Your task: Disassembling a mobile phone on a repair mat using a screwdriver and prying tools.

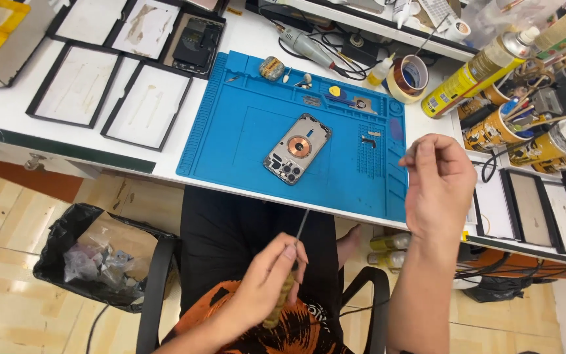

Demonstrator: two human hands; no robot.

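Gripping a screwdriver in the left hand, fingers wrapped round its handle, over the lap. Pinching something tiny, too small to tell, in the right hand above the blue mat. Lying mid-mat, apart from both hands: opened phone.

This is a phone fixing shop. An open phone lies on a blue mat. Tools and spray cans sit around it.

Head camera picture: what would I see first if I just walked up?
The bright blue mat in the middle of the white table, with an opened phone lying on it. Nearer, the left hand holds a thin screwdriver above the lap, while the right hand pinches something tiny over the mat's right edge.
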